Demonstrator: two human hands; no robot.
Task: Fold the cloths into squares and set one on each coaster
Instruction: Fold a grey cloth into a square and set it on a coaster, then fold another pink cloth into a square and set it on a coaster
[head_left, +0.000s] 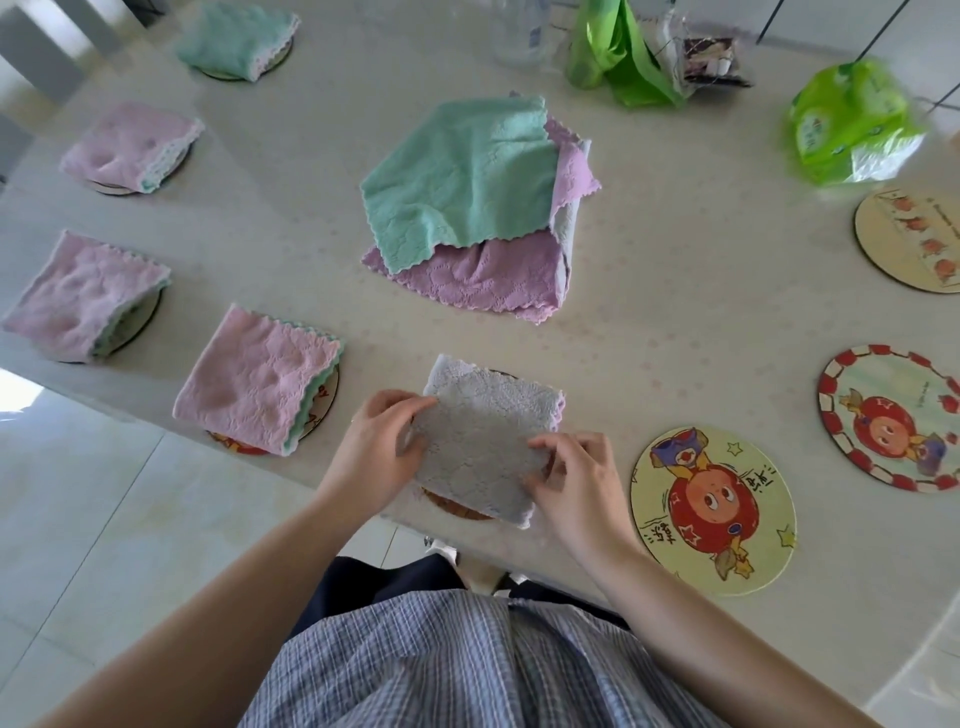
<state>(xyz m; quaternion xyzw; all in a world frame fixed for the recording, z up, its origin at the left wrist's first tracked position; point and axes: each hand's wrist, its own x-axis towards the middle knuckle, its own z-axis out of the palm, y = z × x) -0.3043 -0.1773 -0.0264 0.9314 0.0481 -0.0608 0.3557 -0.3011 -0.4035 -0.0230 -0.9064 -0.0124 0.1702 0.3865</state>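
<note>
A folded grey cloth lies over a round coaster near the table's front edge. My left hand pinches its left edge. At the cloth's near right edge, the fingers of my right hand pinch the fabric. Several folded cloths sit on coasters to the left: pink ones and a green one. In the table's middle is a pile of unfolded cloths, green on top of purple. Three bare coasters lie to the right.
Green plastic bags, a clear bottle and a small packet stand along the table's far edge. The beige table ends just in front of my body; tiled floor lies to the left.
</note>
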